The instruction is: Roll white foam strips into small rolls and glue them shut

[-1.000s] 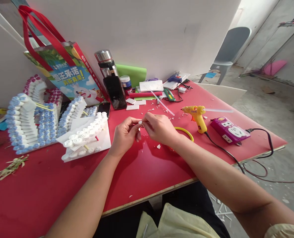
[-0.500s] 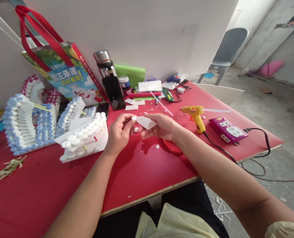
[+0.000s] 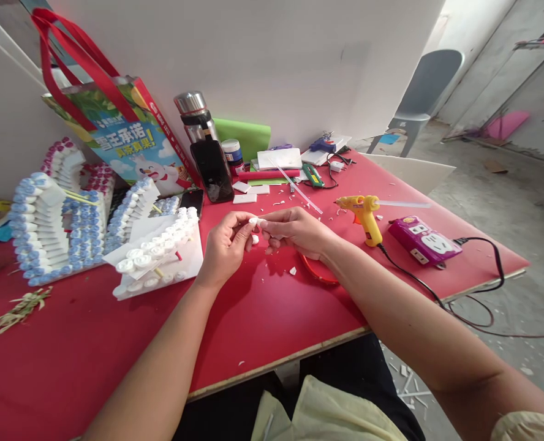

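A small white rolled rosette (image 3: 253,221) is pinched between the thumb and fingers of my left hand (image 3: 223,248). From the other side, the fingertips of my right hand (image 3: 299,229) close on its edge. Just below my fingers shows another small white piece (image 3: 255,239); I cannot tell whether it rests on the table. To the left stands a white board structure (image 3: 157,248) lined with similar white rosettes. Partly behind my right wrist, a red ring-shaped object (image 3: 315,272) lies on the red table (image 3: 272,318).
A yellow glue gun (image 3: 364,214) and a purple power strip (image 3: 423,240) with cords lie right. Blue-and-white rosette structures (image 3: 37,226), a shopping bag (image 3: 129,138) and a bottle (image 3: 193,110) with a phone (image 3: 211,171) against it stand left and behind. A green cutter (image 3: 312,175) lies at the back.
The loose white sheet that stretched from the rosette across my right hand no longer shows. My right hand has turned, its fingertips now meeting the rosette beside my left hand.
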The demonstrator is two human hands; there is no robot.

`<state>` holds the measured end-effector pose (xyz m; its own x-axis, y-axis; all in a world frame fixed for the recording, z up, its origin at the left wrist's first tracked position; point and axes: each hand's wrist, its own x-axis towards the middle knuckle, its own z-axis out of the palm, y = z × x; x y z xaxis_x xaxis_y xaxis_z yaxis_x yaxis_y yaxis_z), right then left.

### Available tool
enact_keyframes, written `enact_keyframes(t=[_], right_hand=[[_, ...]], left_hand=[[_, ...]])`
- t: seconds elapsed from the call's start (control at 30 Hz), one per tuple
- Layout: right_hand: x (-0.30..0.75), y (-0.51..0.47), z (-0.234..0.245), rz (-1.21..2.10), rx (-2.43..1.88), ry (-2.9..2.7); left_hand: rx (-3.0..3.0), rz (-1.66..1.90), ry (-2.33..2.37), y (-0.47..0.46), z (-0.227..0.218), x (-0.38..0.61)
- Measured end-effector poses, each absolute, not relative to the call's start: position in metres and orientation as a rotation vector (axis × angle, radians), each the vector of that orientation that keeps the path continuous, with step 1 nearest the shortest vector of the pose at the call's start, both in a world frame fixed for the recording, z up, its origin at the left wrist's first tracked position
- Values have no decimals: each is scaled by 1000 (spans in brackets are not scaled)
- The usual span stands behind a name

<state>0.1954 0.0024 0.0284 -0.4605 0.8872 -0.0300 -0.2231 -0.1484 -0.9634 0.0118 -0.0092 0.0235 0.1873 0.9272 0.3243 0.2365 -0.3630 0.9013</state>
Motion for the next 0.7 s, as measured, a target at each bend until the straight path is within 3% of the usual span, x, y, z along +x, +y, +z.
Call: enact_keyframes(t=[0.17, 0.3, 0.7], right_hand=[[190, -1, 24, 1078, -1119, -1650], [185, -8, 26, 828, -1244, -1734], [192, -6, 26, 821, -1046, -1965]], left_hand=[[1735, 1218, 1139, -10, 21, 14], [1816, 1211, 1161, -12, 18, 16], [1713, 1171, 1024, -5, 17, 2]])
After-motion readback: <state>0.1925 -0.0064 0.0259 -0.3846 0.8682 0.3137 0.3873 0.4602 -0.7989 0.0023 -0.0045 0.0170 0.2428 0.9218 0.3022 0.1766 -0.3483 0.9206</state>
